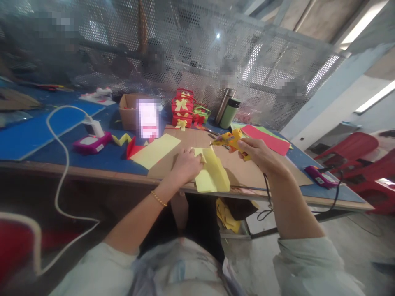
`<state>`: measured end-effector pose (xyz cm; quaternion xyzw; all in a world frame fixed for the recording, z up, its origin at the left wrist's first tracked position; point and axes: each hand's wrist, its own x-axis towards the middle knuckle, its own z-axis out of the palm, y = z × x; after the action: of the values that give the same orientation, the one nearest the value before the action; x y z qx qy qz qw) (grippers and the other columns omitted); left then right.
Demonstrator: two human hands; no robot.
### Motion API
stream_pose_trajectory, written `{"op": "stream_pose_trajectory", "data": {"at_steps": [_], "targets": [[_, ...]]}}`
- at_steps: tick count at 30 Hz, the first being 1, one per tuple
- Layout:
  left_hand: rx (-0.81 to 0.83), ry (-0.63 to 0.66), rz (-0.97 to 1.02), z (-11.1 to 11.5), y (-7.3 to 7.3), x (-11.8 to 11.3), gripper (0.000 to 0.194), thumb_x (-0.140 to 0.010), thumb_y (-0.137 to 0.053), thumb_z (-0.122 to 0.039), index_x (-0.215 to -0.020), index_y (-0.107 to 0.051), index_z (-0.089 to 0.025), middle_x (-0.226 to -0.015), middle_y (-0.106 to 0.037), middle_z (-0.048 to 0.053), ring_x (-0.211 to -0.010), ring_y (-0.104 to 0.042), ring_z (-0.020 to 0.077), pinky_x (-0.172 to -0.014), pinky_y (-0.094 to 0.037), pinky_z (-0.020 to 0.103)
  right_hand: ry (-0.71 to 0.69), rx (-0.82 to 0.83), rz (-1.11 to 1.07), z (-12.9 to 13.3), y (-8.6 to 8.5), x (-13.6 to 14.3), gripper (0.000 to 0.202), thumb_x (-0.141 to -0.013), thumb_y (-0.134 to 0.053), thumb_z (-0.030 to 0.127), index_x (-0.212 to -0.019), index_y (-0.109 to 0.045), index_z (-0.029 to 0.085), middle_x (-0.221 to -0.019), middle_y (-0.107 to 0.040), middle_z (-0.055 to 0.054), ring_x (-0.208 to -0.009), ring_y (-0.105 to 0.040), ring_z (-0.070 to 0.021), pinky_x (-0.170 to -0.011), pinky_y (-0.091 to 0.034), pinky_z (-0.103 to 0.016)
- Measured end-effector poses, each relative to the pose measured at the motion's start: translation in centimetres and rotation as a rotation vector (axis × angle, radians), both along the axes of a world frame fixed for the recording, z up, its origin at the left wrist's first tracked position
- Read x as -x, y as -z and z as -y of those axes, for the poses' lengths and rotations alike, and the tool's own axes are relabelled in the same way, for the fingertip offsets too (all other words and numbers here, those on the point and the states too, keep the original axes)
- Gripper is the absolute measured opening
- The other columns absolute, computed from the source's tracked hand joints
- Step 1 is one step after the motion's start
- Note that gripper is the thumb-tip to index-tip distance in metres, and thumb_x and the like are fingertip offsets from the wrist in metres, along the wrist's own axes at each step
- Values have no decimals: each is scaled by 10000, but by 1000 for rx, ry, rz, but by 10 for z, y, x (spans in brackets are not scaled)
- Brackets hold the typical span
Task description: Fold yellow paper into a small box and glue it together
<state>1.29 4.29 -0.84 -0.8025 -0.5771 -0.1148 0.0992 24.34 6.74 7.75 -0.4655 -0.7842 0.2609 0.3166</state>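
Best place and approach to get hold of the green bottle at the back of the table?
I'd grip the green bottle around mid-body, below its dark lid, coming from the near right side. It stands lid up with a smooth, rounded body, and the steel flask crowds its left. The red sheet to its right lies low, so it should hardly obstruct.

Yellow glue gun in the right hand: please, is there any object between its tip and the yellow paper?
Nothing visible stands between the tip of the yellow glue gun and the yellow paper. The left hand is at the paper's left side, not in between.
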Motion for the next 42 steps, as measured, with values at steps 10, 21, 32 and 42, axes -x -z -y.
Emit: {"op": "stream_pose_trajectory", "data": {"at_steps": [10, 21, 32, 42], "targets": [[1, -1, 0, -2, 1, 1, 442, -1027, -386, -364, -1286, -673, -150, -1262, -669, 202, -1212, -535, 343, -950, -384, 477, 66, -31, -387, -3, 11, -9, 471, -811, -626, 673, -717, -602, 213, -584, -572, -18, -517, -484, -140, -520, -368, -295], [-7, -4, -28, -2, 0, 3, 462, -1030, -364, -363, -1325, -655, -159, -1348, -641, 216, -1248, -536, 354, -976, -397, 486, 513, -685, -99, -18, 31, -106, 371, -980, -437, 515, -1034, -659, 222, -895, -712, -92, -771, -635, -236, -770, -496, -398], [-37, -18, -158, -3, -10, 7, 474, -1015, -325, -344, -1315, -653, -177, -1365, -637, 209, -1205, -574, 361, -950, -428, 497, 549, -504, 537, -36, 88, -189, 251, -950, -464, 251, -1086, -648, 149, -1227, -632, -225, -1063, -597, -312, -888, -454, -440], [-57, -29, -202, -8, -5, 11, 494, -1022, -306, -354, -1357, -631, -192, -1387, -631, 188, -1199, -576, 360, -919, -436, 482, 532, -450, 553, -29, 89, -185, 245, -868, -566, 216, -1068, -695, 157, -1249, -643, -192, -1102, -577, -313, -947, -454, -441]]}}
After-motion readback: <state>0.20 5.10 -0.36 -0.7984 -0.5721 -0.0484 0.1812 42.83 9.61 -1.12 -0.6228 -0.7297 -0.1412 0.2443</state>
